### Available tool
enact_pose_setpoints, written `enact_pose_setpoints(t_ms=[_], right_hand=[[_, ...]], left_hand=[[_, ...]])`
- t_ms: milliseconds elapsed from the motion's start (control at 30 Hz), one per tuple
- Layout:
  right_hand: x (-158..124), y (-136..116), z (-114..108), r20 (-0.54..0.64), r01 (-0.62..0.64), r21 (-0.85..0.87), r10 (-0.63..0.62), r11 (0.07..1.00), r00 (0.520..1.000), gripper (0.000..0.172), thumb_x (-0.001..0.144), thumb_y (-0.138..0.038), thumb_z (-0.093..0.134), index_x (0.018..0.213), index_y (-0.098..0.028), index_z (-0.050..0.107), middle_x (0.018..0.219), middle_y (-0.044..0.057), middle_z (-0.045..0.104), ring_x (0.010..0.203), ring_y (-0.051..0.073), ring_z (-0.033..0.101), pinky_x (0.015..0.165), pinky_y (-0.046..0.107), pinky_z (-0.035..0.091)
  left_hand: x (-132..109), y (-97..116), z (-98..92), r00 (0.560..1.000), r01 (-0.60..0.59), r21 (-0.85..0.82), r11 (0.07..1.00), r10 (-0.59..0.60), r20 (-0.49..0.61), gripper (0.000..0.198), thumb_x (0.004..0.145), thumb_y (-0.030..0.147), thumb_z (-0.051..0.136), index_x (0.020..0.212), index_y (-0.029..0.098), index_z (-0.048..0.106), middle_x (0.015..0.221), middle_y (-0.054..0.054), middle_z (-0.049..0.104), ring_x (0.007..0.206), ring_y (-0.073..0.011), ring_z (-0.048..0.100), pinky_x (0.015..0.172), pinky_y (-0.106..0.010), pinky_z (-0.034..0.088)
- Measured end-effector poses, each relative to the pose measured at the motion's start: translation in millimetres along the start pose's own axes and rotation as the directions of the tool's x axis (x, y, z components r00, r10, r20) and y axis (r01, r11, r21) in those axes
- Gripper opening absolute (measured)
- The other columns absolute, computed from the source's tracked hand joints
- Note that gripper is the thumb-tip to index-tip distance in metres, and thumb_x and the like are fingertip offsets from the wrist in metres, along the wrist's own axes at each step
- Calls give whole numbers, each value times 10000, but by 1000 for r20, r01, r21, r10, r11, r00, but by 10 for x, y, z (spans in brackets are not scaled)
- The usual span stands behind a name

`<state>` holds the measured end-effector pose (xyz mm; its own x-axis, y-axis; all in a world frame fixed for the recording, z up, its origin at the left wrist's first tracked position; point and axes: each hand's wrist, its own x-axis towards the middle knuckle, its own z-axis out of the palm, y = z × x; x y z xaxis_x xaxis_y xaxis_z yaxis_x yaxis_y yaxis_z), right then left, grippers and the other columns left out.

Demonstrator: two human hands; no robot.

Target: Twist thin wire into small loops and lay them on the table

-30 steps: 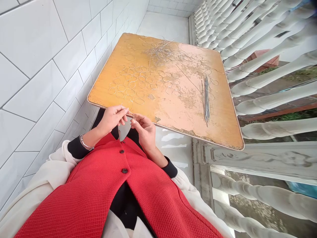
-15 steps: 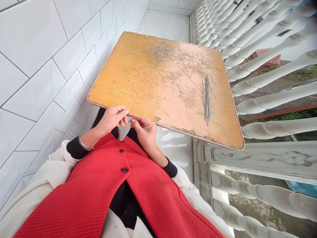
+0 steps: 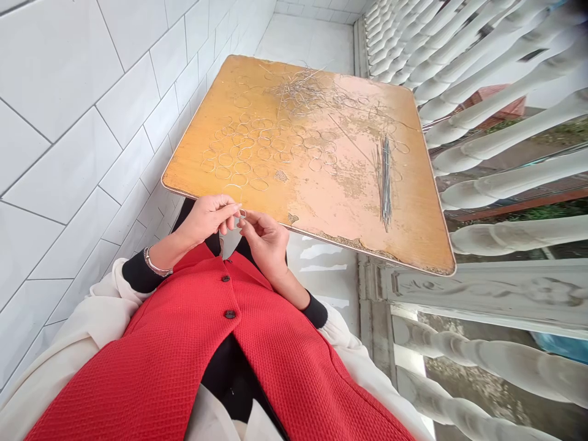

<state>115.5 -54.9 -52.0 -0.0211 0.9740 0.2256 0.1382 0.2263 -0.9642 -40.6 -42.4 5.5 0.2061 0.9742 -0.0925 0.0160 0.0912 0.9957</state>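
Note:
My left hand (image 3: 212,217) and my right hand (image 3: 267,241) meet just off the near edge of the worn table (image 3: 316,202), fingertips almost touching. Both are closed in a pinch on a thin piece of wire (image 3: 243,213), which shows as a small curve between the fingertips; most of it is hidden by the fingers. On the tabletop beyond lie many wire rings (image 3: 242,166), spread out flat. A tangled heap of wire (image 3: 303,92) rests at the far side, and a bundle of straight wires (image 3: 384,184) lies to the right.
White tiled wall (image 3: 78,128) runs close along the left. A white balustrade (image 3: 505,190) stands on the right, past the table. Chipped patches mark the table's near edge. My red vest (image 3: 193,361) fills the lower view.
The fingertips have parted slightly, and a small curve of wire shows between them. My right hand has shifted a little; the things on the table lie as before.

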Motion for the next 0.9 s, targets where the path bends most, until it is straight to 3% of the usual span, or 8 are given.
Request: enact_pose_setpoints(t_ms=[100, 233, 400, 633, 800, 900], right_hand=[[9, -62, -18, -4, -22, -2, 22, 1000, 1000, 196, 830, -359, 681, 932, -216, 770, 755, 15, 730, 624, 135, 615, 623, 292, 528], [15, -113, -44, 89, -81, 152, 68, 985, 994, 167, 837, -342, 687, 907, -217, 772, 700, -13, 701, 554, 102, 587, 609, 274, 522], [4, -38, -53, 154, -69, 277, 26, 958, 988, 189, 821, -383, 729, 936, -241, 777, 718, -21, 711, 533, 93, 579, 595, 272, 529], [-9, -35, -55, 183, -108, 270, 59, 957, 981, 268, 793, -462, 752, 951, -246, 770, 750, -10, 726, 532, 99, 582, 573, 275, 531], [32, -90, -89, 279, -219, 325, 128, 920, 952, 301, 742, -433, 801, 963, -231, 769, 754, -12, 723, 585, 106, 609, 611, 271, 546], [72, -124, -105, 263, -234, 334, 148, 913, 953, 301, 760, -443, 780, 970, -228, 770, 742, -21, 709, 544, 87, 565, 575, 256, 530]], left_hand=[[-1, -2, -12, 999, 28, -42, 999, -27, 32, 224, 913, 199, 576, 703, 128, 607, 519, 46, 583, 376, -15, 477, 372, -132, 298], [4, -21, -58, 992, 84, -157, 984, -68, 103, 226, 901, 222, 586, 696, 129, 607, 503, 43, 569, 359, -22, 453, 354, -141, 280], [7, 3, -112, 976, 168, -232, 958, -128, 178, 249, 878, 250, 613, 660, 130, 604, 477, 43, 541, 344, -15, 391, 349, -146, 254], [40, 77, -170, 965, 199, -132, 971, -170, 200, 271, 869, 283, 657, 650, 131, 609, 470, 35, 535, 338, -16, 387, 351, -152, 254], [89, 114, -222, 942, 207, -12, 978, -196, 273, 229, 891, 234, 625, 690, 125, 635, 483, 26, 569, 338, -25, 429, 345, -145, 280], [105, 129, -215, 921, 212, 40, 976, -214, 325, 241, 901, 251, 624, 707, 111, 655, 498, 11, 590, 344, -27, 447, 348, -140, 290]])
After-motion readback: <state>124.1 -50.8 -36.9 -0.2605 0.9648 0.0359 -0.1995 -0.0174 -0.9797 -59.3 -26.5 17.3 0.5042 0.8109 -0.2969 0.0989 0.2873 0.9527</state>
